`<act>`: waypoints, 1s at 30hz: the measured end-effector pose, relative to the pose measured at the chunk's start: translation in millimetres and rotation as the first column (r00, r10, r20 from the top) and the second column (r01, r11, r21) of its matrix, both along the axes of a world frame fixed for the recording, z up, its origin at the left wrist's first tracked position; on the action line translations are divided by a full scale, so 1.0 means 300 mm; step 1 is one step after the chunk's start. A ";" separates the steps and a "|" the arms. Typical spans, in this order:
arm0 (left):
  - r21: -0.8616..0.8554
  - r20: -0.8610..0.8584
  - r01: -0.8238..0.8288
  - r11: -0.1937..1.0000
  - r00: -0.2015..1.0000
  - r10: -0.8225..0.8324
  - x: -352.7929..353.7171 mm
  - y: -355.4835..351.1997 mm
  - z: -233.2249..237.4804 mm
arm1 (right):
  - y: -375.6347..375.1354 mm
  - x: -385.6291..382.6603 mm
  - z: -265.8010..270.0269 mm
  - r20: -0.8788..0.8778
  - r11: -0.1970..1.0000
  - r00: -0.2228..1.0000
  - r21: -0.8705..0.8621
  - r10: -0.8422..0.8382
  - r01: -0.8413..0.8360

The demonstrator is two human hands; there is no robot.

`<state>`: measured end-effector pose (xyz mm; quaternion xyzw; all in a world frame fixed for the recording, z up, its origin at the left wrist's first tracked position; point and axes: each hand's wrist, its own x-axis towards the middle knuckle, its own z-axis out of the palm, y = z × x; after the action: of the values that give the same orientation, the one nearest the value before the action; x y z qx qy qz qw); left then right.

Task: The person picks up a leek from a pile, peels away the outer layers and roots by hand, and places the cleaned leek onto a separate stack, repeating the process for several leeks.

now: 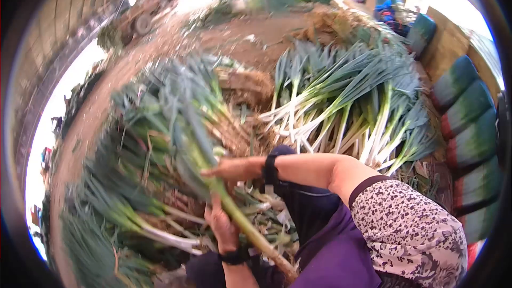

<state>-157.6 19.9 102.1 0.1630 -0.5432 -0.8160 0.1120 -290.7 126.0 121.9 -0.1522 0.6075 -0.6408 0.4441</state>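
Observation:
A long leek (pixel 242 216) slants across my lap, its root end at the lower right and its green leaves towards the upper left. My left hand (pixel 221 225) grips the stalk from below, thumb side against the stem. Higher up, where the stalk meets the leaves, my right hand (pixel 232 169) closes on the same leek from the right; its fingertips are slightly blurred. Untrimmed leeks (pixel 176 101) with dark leaves are heaped in front of and to the left of my hands. Cleaner leeks with white stems (pixel 320 122) lie piled to the right.
Stripped leaves and scraps (pixel 266 202) litter the ground around my legs. Bundled leeks (pixel 469 144) stand in a row along the right side. A wheeled cart (pixel 143 24) is at the far left, by a curved wall (pixel 58 26). Bare soil (pixel 250 42) lies beyond the piles.

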 end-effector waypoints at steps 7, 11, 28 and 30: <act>0.235 0.115 0.176 0.956 0.972 -0.207 -0.101 -0.064 -0.043 | -0.131 -0.102 -0.135 0.340 0.858 0.816 -0.049 -0.468 0.512; 0.207 0.005 0.216 0.954 0.975 -0.221 -0.214 -0.037 0.032 | -0.139 -0.203 -0.090 0.288 0.758 0.746 -0.089 -0.601 0.646; -0.604 0.191 0.064 0.794 0.979 0.066 0.125 -0.119 -0.292 | -0.089 -0.150 -0.070 0.337 0.780 0.867 -0.397 -0.367 0.484; -0.331 0.255 0.075 0.941 0.967 0.013 0.008 -0.068 -0.099 | -0.095 -0.151 -0.082 0.340 0.787 0.909 -0.479 -0.242 0.389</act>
<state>-155.1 -0.4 72.4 0.2357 -0.6875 -0.6847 0.0549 -335.8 97.3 97.2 -0.0803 0.3570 -0.8644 0.3448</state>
